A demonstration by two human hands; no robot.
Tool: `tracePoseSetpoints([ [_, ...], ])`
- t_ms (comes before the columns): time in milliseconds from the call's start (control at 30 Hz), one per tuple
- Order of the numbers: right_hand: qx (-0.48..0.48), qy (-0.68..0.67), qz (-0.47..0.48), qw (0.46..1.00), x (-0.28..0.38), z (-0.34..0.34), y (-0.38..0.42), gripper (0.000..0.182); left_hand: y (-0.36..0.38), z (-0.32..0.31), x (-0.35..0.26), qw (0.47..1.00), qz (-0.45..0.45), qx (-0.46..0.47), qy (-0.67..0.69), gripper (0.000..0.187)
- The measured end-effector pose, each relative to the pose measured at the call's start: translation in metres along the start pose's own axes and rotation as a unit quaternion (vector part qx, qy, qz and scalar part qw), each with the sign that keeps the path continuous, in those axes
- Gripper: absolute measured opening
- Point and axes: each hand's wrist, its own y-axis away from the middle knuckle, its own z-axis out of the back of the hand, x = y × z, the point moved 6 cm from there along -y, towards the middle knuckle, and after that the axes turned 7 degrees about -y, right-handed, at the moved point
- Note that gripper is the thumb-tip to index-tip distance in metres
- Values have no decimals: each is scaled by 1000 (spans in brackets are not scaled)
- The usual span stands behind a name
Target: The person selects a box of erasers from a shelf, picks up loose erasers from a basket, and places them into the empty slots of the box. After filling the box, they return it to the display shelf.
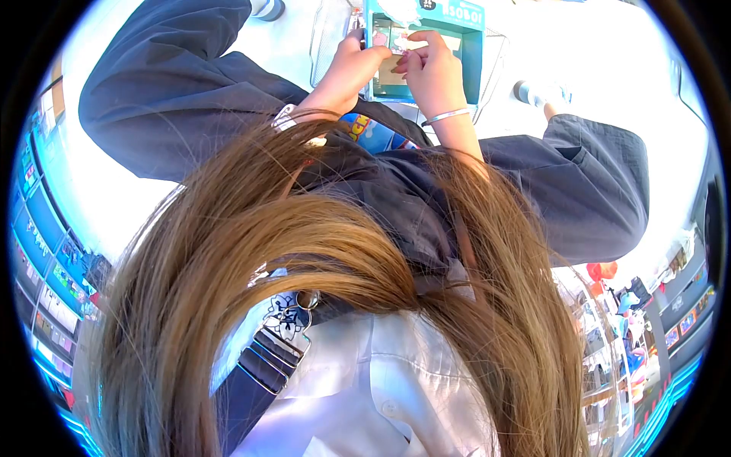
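A teal box (472, 65) with white lettering and a window-like front lies at the top centre. My left hand (344, 75), with a white band at the wrist, is at the box's left edge, its fingers curled round something dark and its thumb pointing right. Over the middle of the box, my right hand (438, 75), wearing a silver bracelet, has its fingers bent together in a pinch close to the left thumb. Small pinkish shapes show between the hands. What either hand holds is too small or hidden to name.
Dark-trousered legs (183, 99) spread on both sides over a bright white surface (304, 30). A blue printed item (373, 133) lies below the hands. Long hair (304, 228) covers much of the view. Shelves (38, 228) stand at the far left, colourful goods (636, 343) at the right.
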Motion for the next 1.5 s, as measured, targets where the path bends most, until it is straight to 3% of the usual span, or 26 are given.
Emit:
tracePoseSetpoints([
  [133,11,8,41,999,3,-4,-1,26,-2,3,-2,1000,-10,-2,-24,40],
  [200,25,34,111,993,10,-7,-1,32,-6,5,5,1000,-16,-14,-11,39],
  [333,66,42,97,992,26,-6,0,33,-5,7,-1,998,-37,-36,24,36],
  [400,-18,-44,97,994,41,11,2,30,-6,9,-16,996,-44,-67,22,32],
  [433,-19,-111,64,992,47,24,3,30,0,16,-17,993,28,-109,30,28],
  [533,-150,-258,128,946,71,91,3,21,-7,35,-26,985,-50,-49,160,32],
  [567,-180,-286,136,931,66,111,-1,21,-6,44,-32,984,-37,-90,152,34],
  [633,-238,-303,110,916,35,142,-12,24,-4,54,-41,977,-76,-112,167,37],
  [700,-253,-407,16,877,-24,151,-27,26,-8,62,-38,978,-62,-99,171,38],
  [767,-203,-532,-98,816,-110,141,-56,30,-12,60,-37,980,-47,-86,174,40],
  [833,-155,-574,-208,777,-160,107,-64,32,-12,63,-37,973,-47,-115,197,38],
  [933,-115,-519,-267,804,-175,67,-59,29,-11,66,-33,974,-37,-128,182,33],
  [1000,-58,-248,-259,932,-177,56,-62,26,-8,65,-33,975,-26,-131,180,32],
  [1100,-111,-201,-283,931,-207,44,-66,26,-7,64,-35,972,-54,-117,197,31],
  [1167,-75,-164,-292,939,-244,35,-65,25,-7,66,-34,973,-46,-120,191,31],
  [1233,87,72,-258,960,-301,13,-67,22,-5,68,-35,974,-47,-129,180,31],
  [1300,161,219,-228,935,-323,0,-55,25,-6,68,-34,974,-47,-120,185,30],
  [1367,143,228,-257,928,-341,-12,-43,29,-4,67,-36,977,-41,-101,183,29],
  [1500,219,293,-159,917,-316,-31,-35,29,-4,58,-39,977,-20,-84,197,27],
])
